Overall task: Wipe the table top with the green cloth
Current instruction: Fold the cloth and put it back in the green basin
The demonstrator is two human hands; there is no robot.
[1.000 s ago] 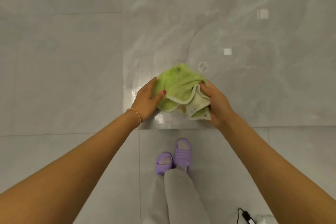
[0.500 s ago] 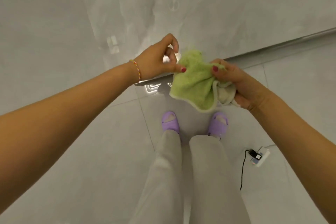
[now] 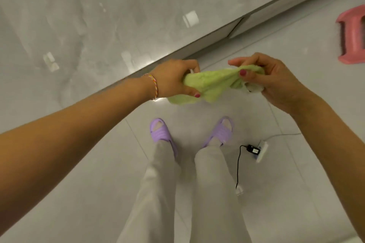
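- Cloth first — the green cloth [image 3: 209,85] hung stretched between our two hands, off the table top [image 3: 118,16] and over the floor, just beyond our purple slippers [image 3: 160,132].
- Our left hand [image 3: 173,79] clenched one end, fingers and thumb curled round the bunched fabric.
- Our right hand [image 3: 272,79] gripped the other end, thumb pressed on top and fingers wrapped beneath, with a pale edge of the cloth poking out below the palm.
- The table edge ran just above both hands.
- We judged the step to be opening or refolding the cloth into a pad — best done by pulling the ends evenly, flattening any twist, then carrying it back over the edge before wiping.
- A charger cable [image 3: 239,163] lay below our right hand, a pink object [image 3: 351,37] beyond it.
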